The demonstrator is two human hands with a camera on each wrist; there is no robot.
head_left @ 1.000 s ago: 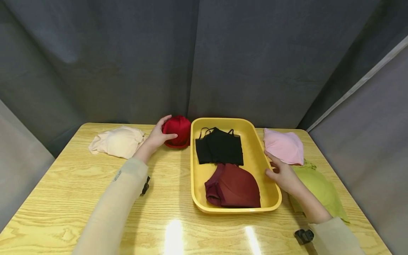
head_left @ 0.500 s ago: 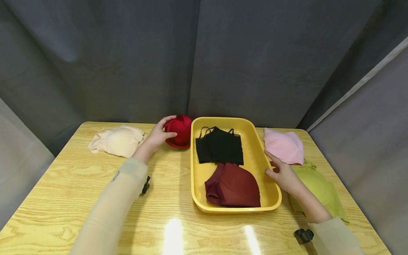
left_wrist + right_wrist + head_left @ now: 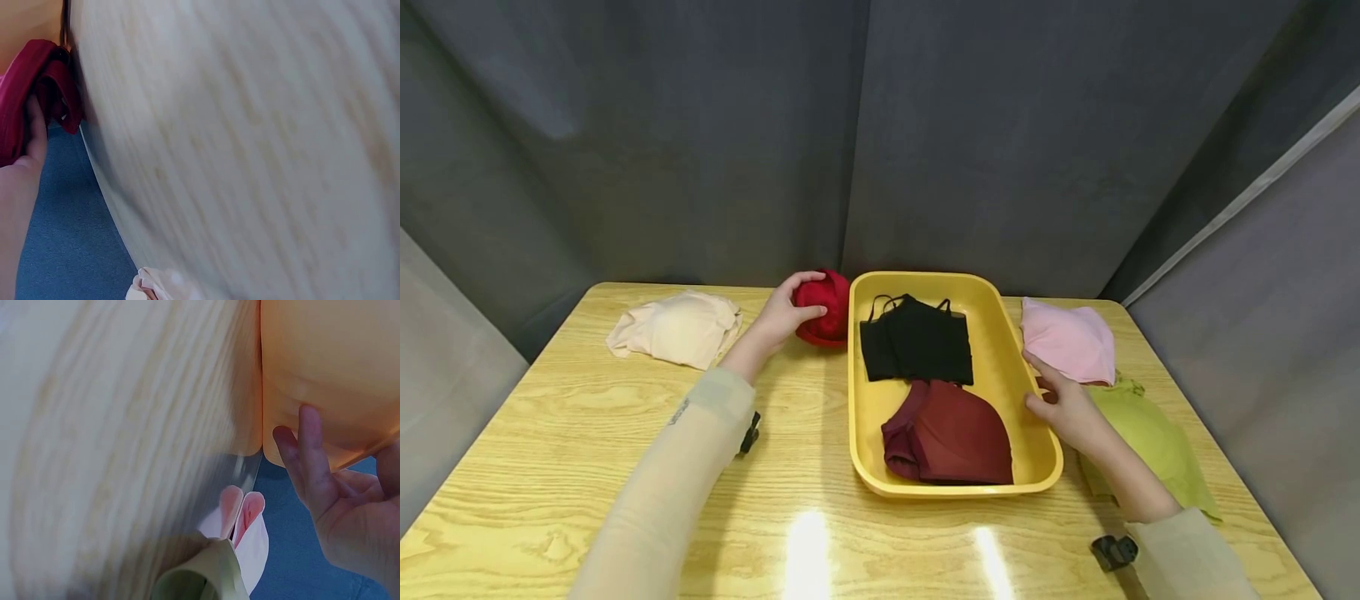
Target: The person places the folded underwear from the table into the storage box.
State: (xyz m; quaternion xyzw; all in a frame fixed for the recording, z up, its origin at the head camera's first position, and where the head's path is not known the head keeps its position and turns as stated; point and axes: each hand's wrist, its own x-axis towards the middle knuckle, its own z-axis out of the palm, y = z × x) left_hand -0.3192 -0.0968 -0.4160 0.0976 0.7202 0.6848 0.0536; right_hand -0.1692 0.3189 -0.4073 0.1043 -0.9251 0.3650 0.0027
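Note:
My left hand [image 3: 784, 317] grips a folded red bra [image 3: 829, 307] at the back of the table, just left of the yellow tub [image 3: 868, 479]. In the left wrist view a finger lies against the folds of the red bra [image 3: 37, 81]. My right hand [image 3: 1071, 412] holds the tub by its right side. The right wrist view shows two fingers [image 3: 312, 440] against the tub's outer wall [image 3: 337, 369], with the thumb up at the rim. Inside the tub lie a black strappy bra [image 3: 928, 342] at the back and a maroon bra [image 3: 962, 433] in front.
A beige bra [image 3: 677, 327] lies at the back left of the wooden table [image 3: 587, 450]. Right of the tub are a pink bra [image 3: 1067, 337] and a lime green bra [image 3: 1157, 446], partly behind the right forearm. A grey curtain [image 3: 737, 142] stands behind the table.
My left hand has moved slightly right with the red bra, closing further round it, and the bra looks more compact beside the tub. The right hand has stayed on the tub.

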